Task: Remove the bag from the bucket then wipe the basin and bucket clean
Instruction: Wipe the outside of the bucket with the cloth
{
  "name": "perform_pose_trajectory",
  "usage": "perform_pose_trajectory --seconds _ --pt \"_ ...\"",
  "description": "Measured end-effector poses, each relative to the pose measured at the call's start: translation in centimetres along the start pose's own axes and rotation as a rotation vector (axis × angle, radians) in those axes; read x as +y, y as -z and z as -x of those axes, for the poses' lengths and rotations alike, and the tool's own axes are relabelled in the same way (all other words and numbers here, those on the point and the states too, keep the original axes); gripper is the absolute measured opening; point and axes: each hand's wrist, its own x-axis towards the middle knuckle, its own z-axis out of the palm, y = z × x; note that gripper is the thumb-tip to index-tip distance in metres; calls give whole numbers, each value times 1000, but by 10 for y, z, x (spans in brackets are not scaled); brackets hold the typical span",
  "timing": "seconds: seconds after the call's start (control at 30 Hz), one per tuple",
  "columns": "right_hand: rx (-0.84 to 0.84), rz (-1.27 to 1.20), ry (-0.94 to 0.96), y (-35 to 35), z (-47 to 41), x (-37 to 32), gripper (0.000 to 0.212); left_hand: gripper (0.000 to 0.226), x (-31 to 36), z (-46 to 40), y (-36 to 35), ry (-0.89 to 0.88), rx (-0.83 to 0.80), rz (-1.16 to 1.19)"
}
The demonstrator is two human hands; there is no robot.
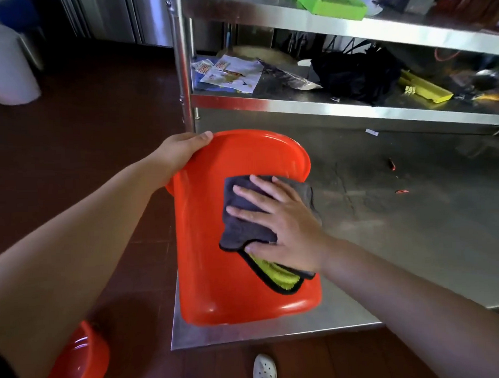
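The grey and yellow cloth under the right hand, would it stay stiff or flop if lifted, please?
Probably floppy: the cloth lies folded, its yellow side curling out beneath the right hand. Likely light and grippy rather than slippery, since its pile looks fluffy against the glossy orange bucket.

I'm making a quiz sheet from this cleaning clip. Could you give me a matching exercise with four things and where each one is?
Things:
1. left hand
2. right hand
3. black bag
4. red basin

Places:
A. lying on the middle shelf
B. pressed flat on the grey cloth
C. low at the bottom left of the view
D. gripping the rim of the red bucket

Pairs: 1-D, 2-B, 3-A, 4-C
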Motion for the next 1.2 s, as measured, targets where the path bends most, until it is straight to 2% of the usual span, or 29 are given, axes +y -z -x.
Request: perform_pose_trajectory --seconds 0.2,0.4,0.67,0.8,0.97,1.2 --pt "-45 -59 129 -14 54 -33 61 24 -14 0 20 25 3 -61" --pt "-33 -72 147 -12 30 -19 58 29 -22 -7 27 34 -13 -32" --pt "102 -122 -72 9 -48 44 55 26 -17 -20 11 34 -52 54" --pt "64 -148 -162 17 -71 69 50 30 -27 -18 7 84 -27 98" --pt "79 -69 -122 8 -60 52 52 27 -37 -14 12 57 12 106" --pt "33 -68 31 -3 11 9 61 26 -55 -1 28 -39 38 126"
